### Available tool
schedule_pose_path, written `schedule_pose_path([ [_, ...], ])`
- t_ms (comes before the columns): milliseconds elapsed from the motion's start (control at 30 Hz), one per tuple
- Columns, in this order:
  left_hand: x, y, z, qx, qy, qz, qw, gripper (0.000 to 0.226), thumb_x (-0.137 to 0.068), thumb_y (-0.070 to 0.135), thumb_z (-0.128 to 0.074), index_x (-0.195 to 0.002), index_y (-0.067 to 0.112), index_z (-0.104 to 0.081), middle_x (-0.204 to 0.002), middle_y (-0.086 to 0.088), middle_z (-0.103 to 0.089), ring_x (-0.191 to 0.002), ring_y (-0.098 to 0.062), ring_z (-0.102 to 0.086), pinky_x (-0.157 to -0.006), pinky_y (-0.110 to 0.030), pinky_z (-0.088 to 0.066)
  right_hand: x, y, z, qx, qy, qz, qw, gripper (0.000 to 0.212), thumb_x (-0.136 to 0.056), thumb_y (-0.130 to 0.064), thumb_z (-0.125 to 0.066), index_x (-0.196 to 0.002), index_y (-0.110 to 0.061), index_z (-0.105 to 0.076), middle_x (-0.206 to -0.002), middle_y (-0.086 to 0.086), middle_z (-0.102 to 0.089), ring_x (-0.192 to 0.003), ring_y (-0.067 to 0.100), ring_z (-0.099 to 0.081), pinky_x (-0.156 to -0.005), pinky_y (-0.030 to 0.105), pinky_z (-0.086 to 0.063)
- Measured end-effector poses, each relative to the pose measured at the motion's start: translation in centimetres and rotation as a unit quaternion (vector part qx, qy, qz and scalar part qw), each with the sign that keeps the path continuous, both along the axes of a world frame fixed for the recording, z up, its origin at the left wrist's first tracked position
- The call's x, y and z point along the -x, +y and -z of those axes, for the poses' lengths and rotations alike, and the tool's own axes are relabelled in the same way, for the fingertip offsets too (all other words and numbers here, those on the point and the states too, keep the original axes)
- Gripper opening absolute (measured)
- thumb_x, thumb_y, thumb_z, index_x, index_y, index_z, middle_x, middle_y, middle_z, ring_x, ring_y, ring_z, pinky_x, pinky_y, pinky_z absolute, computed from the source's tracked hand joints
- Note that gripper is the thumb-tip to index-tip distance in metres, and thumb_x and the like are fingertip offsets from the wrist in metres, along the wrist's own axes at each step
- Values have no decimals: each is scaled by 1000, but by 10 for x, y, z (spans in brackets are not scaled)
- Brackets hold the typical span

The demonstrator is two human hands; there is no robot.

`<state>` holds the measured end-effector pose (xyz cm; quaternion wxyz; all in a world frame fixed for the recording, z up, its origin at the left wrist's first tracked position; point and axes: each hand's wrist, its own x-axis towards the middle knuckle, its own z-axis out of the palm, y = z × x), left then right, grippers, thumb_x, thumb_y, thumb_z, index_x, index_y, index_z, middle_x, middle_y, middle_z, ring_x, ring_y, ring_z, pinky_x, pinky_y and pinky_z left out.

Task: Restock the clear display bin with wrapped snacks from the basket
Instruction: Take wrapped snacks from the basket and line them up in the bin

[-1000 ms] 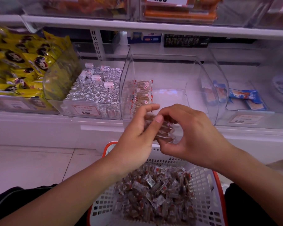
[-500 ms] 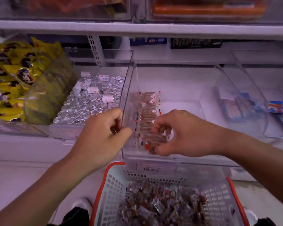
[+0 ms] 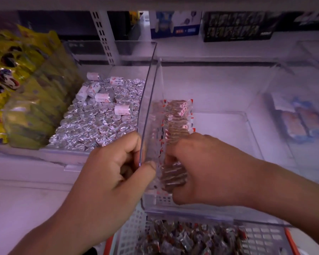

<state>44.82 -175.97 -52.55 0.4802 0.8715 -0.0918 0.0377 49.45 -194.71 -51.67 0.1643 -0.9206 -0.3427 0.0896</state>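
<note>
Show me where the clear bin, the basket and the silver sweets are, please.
clear bin (image 3: 226, 115): head view, on its far rim.
basket (image 3: 261, 236): head view, on its white lattice wall at the right.
silver sweets (image 3: 99, 124): head view, on the middle of the foil pile.

**Camera placement: single head-worn view**

One wide-angle camera, worn on the person's head, looks forward and steeply down onto a store shelf. It sits close: the left hand and right hand fill the middle of the frame, both forearms entering from the bottom corners. The clear display bin lies directly ahead at centre. The basket sits at the bottom edge, just below the bin's front and partly cut off. Neighbouring bins curve outward at the left and right edges. The shelf's back boxes run along the top. No second view is supplied, so no overlap can be assessed.
</note>
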Motion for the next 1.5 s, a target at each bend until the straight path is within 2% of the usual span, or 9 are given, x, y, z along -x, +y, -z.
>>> schedule_pose_path([
  [267, 1, -2, -3, -15, 7, -16, 1000, 34, -73, 44, -56, -76, 13, -44, -54, -17, -46, -47, -35, -45, -43, -46, -41, -20, -28, -32, -116, 151, 72, 979, 22, -58, -42, -75, -74, -27, -70, -69, -15, -69, -55, -1, -58, -50, 12, -43],
  [367, 1, -2, -3, -15, 7, -19, 1000, 33, -73, 43, -55, -76, 12, -44, -55, -19, -46, -46, -36, -45, -43, -45, -41, -15, -24, -29, -65, 217, 51, 973, 27, -59, -44, -78, -78, -26, -73, -72, -17, -70, -61, -3, -60, -57, 16, -48],
  [467, 2, -3, -4, -13, 6, -17, 1000, 33, -73, 43, -55, -76, 12, -44, -54, -18, -46, -46, -35, -44, -43, -44, -40, -4, -7, -13, 14, 163, 18, 986, 33, -63, -46, -77, -82, -19, -72, -78, -3, -70, -72, 7, -64, -66, 31, -55],
  [667, 3, -1, -3, -18, -2, -9, 1000, 35, -77, 44, -56, -77, 11, -45, -54, -16, -46, -46, -34, -46, -44, -45, -41, 3, 7, 3, 27, 14, 7, 1000, 35, -65, -47, -72, -87, -26, -54, -95, -4, -63, -87, 18, -59, -59, 24, -36],
  [933, 2, 1, 2, 4, -5, -2, 1000, 36, -78, 46, -57, -80, 12, -47, -53, -18, -45, -45, -35, -45, -44, -43, -43, -3, 5, 8, 25, 15, -12, 1000, 48, -60, -51, -78, -96, -29, -57, -101, -10, -57, -96, 14, -54, -76, 27, -44],
  [1100, 2, 1, 3, 14, 3, -3, 1000, 37, -78, 47, -57, -79, 12, -46, -51, -17, -44, -44, -34, -44, -46, -42, -45, -5, 3, 12, 3, 27, -1, 1000, 35, -63, -47, -80, -86, -30, -61, -81, -12, -55, -80, 11, -55, -55, 20, -37],
  [1233, 1, 1, -1, -10, 6, 17, 1000, 37, -79, 48, -55, -78, 12, -46, -52, -15, -46, -46, -34, -46, -46, -44, -44, -9, 0, 4, -21, 51, -5, 998, 21, -67, -36, -81, -80, -29, -66, -72, -13, -58, -69, 3, -54, -63, 19, -45],
  [1400, 7, 20, -19, 47, 155, 138, 977, 36, -73, 39, -66, -68, 8, -50, -55, -12, -49, -47, -19, -47, -45, -27, -34, 17, -22, -32, -193, -37, 28, 980, 5, -85, -16, -74, -86, -17, -78, -70, -10, -70, -61, -3, -57, -62, 5, -37],
  [1500, 16, 35, -10, -107, 346, 237, 901, 28, -67, 38, -66, -62, 11, -60, -64, -20, -63, -50, -14, -55, -43, -18, -36, 70, -43, -21, -299, -236, 87, 920, 13, -95, -14, -62, -97, -11, -75, -84, 1, -75, -72, 5, -64, -69, 14, -48],
])
